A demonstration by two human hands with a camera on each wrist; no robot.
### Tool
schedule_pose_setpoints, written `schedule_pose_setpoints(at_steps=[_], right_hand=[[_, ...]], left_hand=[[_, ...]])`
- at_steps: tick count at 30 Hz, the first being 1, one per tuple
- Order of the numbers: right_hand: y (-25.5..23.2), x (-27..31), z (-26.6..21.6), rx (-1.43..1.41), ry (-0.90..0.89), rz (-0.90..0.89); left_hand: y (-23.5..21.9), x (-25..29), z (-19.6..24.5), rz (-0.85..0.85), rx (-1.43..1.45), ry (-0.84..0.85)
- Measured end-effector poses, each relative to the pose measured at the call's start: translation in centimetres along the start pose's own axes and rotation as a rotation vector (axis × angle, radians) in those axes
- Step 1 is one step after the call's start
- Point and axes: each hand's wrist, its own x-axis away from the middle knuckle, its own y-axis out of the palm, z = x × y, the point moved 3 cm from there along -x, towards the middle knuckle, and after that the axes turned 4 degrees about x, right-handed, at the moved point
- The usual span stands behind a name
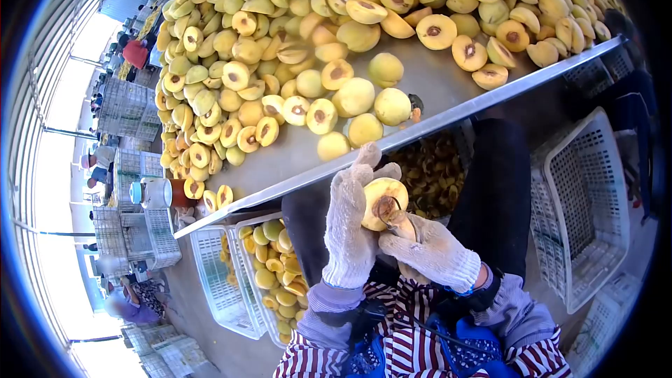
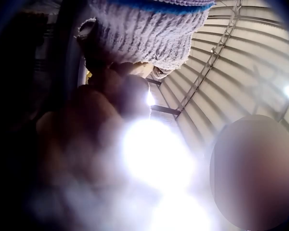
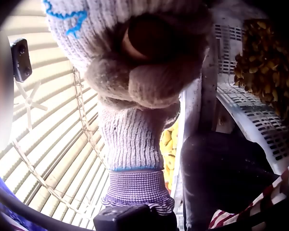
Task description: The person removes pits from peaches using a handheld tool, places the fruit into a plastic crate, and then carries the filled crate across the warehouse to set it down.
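Note:
In the head view my gloved left hand [image 1: 346, 220] holds a yellow peach half [image 1: 379, 190] upright, its cut face and brown pit toward the right hand. My gloved right hand [image 1: 435, 253] grips a small pitting tool [image 1: 404, 227] by its pale handle; a thin curved metal end sits at the pit. In the right wrist view the right-hand fingers [image 3: 151, 86] curl round the handle, whose round brown end [image 3: 147, 38] shows. The left wrist view shows mostly a ribbed glove cuff [image 2: 144, 36] and glare; the fruit is hidden there.
A metal-edged table [image 1: 483, 101] bears a big heap of halved peaches [image 1: 238, 77], with several whole ones near the edge. Below it, pits fill a container [image 1: 437, 175] between the knees. White crates [image 1: 210, 269] stand at left, one with peach halves [image 1: 283, 287]; another crate [image 1: 616, 189] stands right.

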Motion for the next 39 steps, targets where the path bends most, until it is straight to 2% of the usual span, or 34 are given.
schedule_pose_setpoints(at_steps=[3,4,6,9,12,15,16,19,20,22,23,24,27,28,31,32,36,39], right_hand=[[0.1,0.1,0.2,0.003,-0.079,0.030],[0.1,0.1,0.3,0.006,-0.122,0.044],[-0.1,0.4,0.0,0.077,-0.076,0.023],[-0.1,0.8,-0.3,0.102,-0.071,0.007],[-0.1,1.1,-0.1,0.030,-0.050,-0.068],[-0.5,1.1,0.0,-0.018,0.029,-0.176],[-0.6,1.2,0.0,-0.027,0.060,-0.213],[-0.9,0.7,1.3,-0.103,0.125,-0.341],[-0.9,0.7,1.4,-0.122,0.156,-0.341],[-0.9,0.6,1.5,-0.158,0.217,-0.343],[-1.0,0.6,1.1,-0.127,0.166,-0.277],[-1.1,0.9,0.6,-0.098,0.117,-0.209],[-1.4,1.0,0.1,-0.086,0.008,-0.112],[-1.5,1.1,0.1,-0.097,-0.018,-0.098],[-1.0,1.2,1.3,-0.293,0.081,-0.357],[-0.9,1.2,1.4,-0.326,0.139,-0.392],[-0.9,1.3,2.1,-0.492,0.116,-0.547],[-0.6,0.8,3.8,-0.649,0.046,-0.726]], left_hand=[[0.6,0.5,-0.2,0.015,-0.054,-0.007],[1.0,0.8,-0.2,0.008,-0.030,0.034],[1.6,1.5,-0.2,-0.001,0.016,0.119],[1.6,1.9,-0.3,-0.084,-0.131,0.235],[1.8,1.9,0.2,-0.129,-0.266,0.210],[0.5,1.0,0.3,-0.116,-0.329,-0.061],[1.6,0.9,0.6,-0.087,-0.343,-0.010],[2.8,-0.5,2.9,-0.398,-0.967,0.121],[2.7,-0.8,2.3,-0.362,-0.803,-0.054],[2.7,-1.4,2.5,-0.396,-0.804,-0.135],[2.6,-1.7,2.7,-0.417,-0.806,-0.177],[2.8,-1.8,3.1,-0.472,-0.893,-0.091],[3.7,0.2,2.7,-0.242,-0.342,-0.112],[3.6,0.7,1.5,-0.118,-0.297,-0.081],[2.7,1.3,1.0,-0.151,-0.374,0.008],[2.1,1.1,0.7,-0.177,-0.479,0.105],[3.0,0.7,1.8,-0.166,-0.775,0.162],[3.1,-0.3,1.9,-0.477,-0.981,0.648]])
